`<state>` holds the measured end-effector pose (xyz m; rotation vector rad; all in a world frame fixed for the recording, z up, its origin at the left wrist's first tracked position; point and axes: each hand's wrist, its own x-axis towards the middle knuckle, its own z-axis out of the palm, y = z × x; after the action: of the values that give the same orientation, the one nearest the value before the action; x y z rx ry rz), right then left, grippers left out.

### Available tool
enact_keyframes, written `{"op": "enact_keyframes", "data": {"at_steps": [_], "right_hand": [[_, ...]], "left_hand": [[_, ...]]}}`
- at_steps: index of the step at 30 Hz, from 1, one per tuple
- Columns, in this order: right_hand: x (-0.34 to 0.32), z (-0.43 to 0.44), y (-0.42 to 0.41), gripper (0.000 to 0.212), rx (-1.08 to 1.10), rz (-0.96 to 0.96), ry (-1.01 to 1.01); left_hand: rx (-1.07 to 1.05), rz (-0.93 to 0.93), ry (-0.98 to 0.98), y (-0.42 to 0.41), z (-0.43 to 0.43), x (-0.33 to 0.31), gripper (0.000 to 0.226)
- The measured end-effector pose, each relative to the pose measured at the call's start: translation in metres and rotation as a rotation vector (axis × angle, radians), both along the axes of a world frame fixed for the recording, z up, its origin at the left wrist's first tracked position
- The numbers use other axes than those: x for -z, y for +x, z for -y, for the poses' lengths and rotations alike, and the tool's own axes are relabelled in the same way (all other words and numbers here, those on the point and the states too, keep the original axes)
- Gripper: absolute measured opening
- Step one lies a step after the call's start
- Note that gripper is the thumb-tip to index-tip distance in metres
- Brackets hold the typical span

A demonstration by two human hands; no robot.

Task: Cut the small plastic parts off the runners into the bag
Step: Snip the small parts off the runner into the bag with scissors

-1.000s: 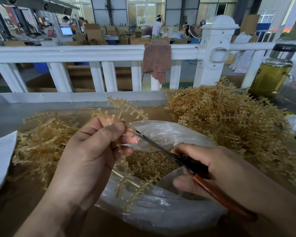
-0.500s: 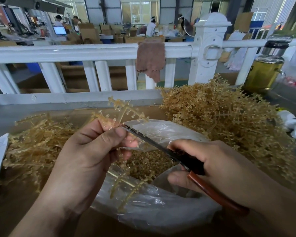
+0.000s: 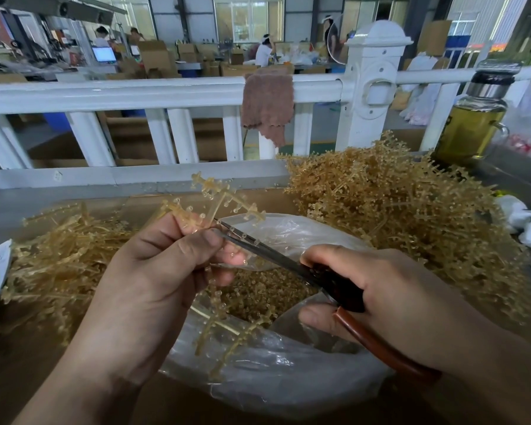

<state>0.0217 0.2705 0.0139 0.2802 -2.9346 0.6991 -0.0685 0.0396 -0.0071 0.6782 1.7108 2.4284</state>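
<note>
Left hand [image 3: 154, 280]: thumb and fingers clamped on a runner [image 3: 224, 197], held upright over the bag mouth; the top branches stand clear above the fist and the lower end hangs down into the opening. The aim is judged to be that anything snipped drops straight in.
Right hand [image 3: 396, 296]: fingers curled round the handles of the scissors [image 3: 258, 250], the red-brown handle trailing back toward the wrist.
Blades: tips laid against the runner just beside the left thumb; they appear slightly parted, though this cannot be told for certain. A few small beads sit along the upper blade.
Bag [image 3: 288, 378]: clear plastic, slumped open directly beneath both hands, its rim pushed wide for catching.
Small parts [image 3: 258, 296]: a layer already lies inside the bag.
Uncut heap [image 3: 396, 216]: a large tangle of runners on the right, near the scissor hand.
Stripped heap [image 3: 59, 256]: bare-looking stems on the left, on the holding hand's side, judged to be discards.
Step in hand: trimming the branch at the blades; the upper branches still carry beads.
Risk: parts may spring past the rim.
</note>
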Motion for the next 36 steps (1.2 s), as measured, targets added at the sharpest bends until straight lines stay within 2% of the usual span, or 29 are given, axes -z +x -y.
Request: {"op": "enact_keyframes", "data": {"at_steps": [8, 30, 36], "right_hand": [[0.0003, 0.0001, -0.0008, 0.06, -0.002, -0.011, -0.013], [-0.0003, -0.0014, -0.0015, 0.058, -0.012, -0.022, -0.005], [0.0003, -0.0016, -0.001, 0.058, -0.014, -0.03, -0.013]], "left_hand": [[-0.001, -0.001, -0.006, 0.0016, 0.0004, -0.0014, 0.044], [0.033, -0.1, 0.023, 0.0004, -0.0037, -0.0004, 0.028], [0.013, -0.101, 0.02, -0.0003, -0.0046, 0.0012, 0.03]]}}
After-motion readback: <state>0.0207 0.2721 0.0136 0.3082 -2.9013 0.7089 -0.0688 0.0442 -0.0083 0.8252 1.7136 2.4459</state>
